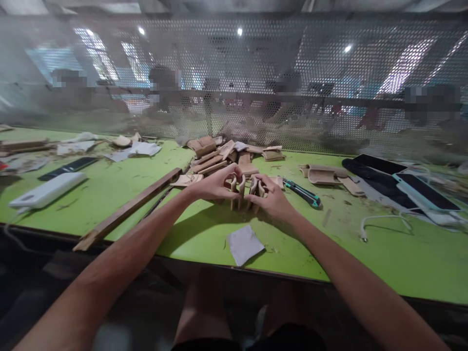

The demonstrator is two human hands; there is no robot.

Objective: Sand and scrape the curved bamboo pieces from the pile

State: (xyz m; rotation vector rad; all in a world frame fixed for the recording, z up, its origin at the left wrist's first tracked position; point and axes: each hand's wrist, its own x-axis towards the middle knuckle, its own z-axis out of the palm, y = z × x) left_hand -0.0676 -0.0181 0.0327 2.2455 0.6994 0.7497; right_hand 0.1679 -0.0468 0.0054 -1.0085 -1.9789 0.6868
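Observation:
At the middle of the green table, my left hand [214, 184] is closed around two curved bamboo pieces [241, 189] that stand on edge, thumb in front and fingers over the top. Close to its right, my right hand [274, 199] pinches another pair of upright curved pieces [253, 186]. A narrow gap separates the two pairs. A square of greyish sandpaper or cloth [244, 244] lies flat in front of the hands, near the table edge. Behind the hands is a heap of split bamboo pieces [215, 158]. Beside my right hand rests a teal and black utility knife [302, 193].
A long wooden strip [127, 207] slants over the front edge at left. Further left lie a white power bank [49, 189] and a dark phone [68, 167]. On the right are bamboo pieces [321, 174], a white cable [362, 229] and a teal-cased phone [427, 191]. A perforated screen [234, 63] stands behind.

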